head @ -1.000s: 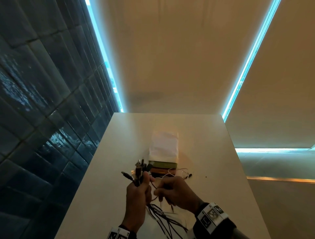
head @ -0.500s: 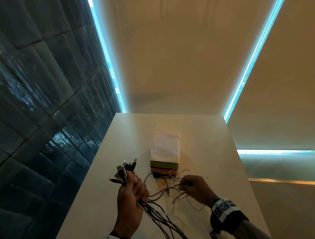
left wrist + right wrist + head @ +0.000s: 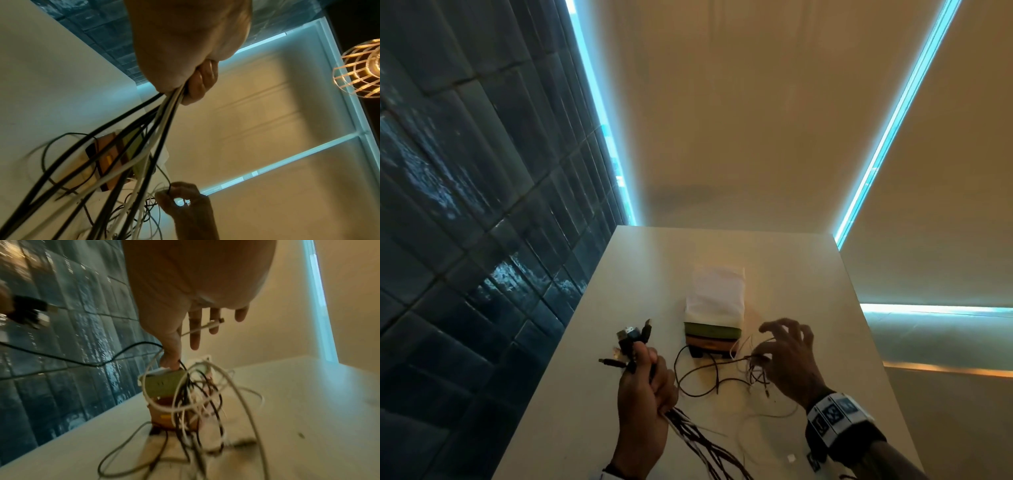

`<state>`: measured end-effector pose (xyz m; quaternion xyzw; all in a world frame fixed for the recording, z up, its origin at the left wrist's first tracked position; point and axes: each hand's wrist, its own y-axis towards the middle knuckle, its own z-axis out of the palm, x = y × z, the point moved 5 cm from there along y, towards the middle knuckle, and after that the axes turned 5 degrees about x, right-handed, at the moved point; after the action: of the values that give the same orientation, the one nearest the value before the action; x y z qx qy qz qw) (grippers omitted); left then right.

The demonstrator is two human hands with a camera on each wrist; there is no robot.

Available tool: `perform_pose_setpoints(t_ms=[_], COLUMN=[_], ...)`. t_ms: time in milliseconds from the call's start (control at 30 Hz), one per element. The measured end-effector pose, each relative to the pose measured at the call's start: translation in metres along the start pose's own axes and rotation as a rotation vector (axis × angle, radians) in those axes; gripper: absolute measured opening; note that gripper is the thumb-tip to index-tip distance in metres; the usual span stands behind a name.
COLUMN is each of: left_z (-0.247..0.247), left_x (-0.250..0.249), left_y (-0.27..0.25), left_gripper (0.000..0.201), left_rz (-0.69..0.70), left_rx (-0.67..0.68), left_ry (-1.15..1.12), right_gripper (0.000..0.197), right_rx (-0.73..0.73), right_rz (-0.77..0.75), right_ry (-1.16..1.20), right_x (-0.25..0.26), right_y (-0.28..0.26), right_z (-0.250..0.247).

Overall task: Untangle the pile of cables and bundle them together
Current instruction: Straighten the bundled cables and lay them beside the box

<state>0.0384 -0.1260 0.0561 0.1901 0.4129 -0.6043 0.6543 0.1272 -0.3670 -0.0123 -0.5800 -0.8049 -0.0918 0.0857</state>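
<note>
My left hand [image 3: 649, 373] grips a bundle of black and white cables [image 3: 688, 431] in its fist. Their plug ends [image 3: 631, 337] stick up above the thumb, and the cords trail down toward me. In the left wrist view the same left hand [image 3: 197, 84] is curled round the cable bundle [image 3: 148, 129]. My right hand [image 3: 762, 351] is to the right, above the table. Its thumb and forefinger pinch a loose tangle of thin cables [image 3: 197, 386] while the other fingers [image 3: 194, 335] are spread. A black cable [image 3: 688, 377] loops on the table between the hands.
A stack of flat boxes under a white cloth [image 3: 715, 301] sits mid-table just beyond the hands. The white table [image 3: 818, 274] ends at a dark tiled wall [image 3: 465, 240] on the left and drops off on the right. A small white piece [image 3: 790, 458] lies near my right wrist.
The hands were together at the plug ends; my right hand has moved away to the right, drawing thin cables out. The left hand shifted left, still holding the bundle.
</note>
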Motion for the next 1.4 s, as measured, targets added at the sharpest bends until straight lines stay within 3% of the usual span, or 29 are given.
perform_pose_setpoints(t_ms=[200,367,500,667,800,900,1000,1300,1400], left_z=[0.026,0.029,0.033,0.031,0.020,0.013,0.011,0.002,0.003], left_x=[0.014,0.030,0.027,0.018,0.007,0.005,0.006,0.002,0.003], left_y=[0.003,0.016,0.018,0.013,0.008,0.003,-0.001,-0.004,-0.002], left_gripper=[0.040,0.031,0.025,0.032,0.032,0.031,0.031,0.032,0.031], left_rz=[-0.048,-0.142,-0.112,-0.054,-0.017,-0.011,-0.002,0.012,-0.002], left_rx=[0.063,0.000,-0.023,-0.006,0.004,-0.004,-0.019,-0.077,-0.055], left_ry=[0.289,0.488,0.540,0.240,0.073,0.086,0.086,0.063,0.067], right_gripper=[0.013,0.010,0.008,0.010,0.010,0.006,0.010,0.005,0.008], right_rx=[-0.084,0.018,0.031,0.216,0.263,0.221,0.210,0.326,0.255], right_rz=[-0.114,-0.236,-0.355,-0.281,-0.196,-0.123,-0.161,-0.049,-0.023], right_ry=[0.007,0.578,0.745,0.700,0.581,0.565,0.531,0.393,0.451], right_x=[0.044,0.082,0.102,0.084,0.042,0.016,0.015,-0.004,-0.001], right_y=[0.006,-0.002,-0.014,-0.014,-0.013,-0.011,-0.003,0.007,0.008], right_z=[-0.050,-0.055,-0.051,-0.017,0.010,0.016,0.016,0.021,0.017])
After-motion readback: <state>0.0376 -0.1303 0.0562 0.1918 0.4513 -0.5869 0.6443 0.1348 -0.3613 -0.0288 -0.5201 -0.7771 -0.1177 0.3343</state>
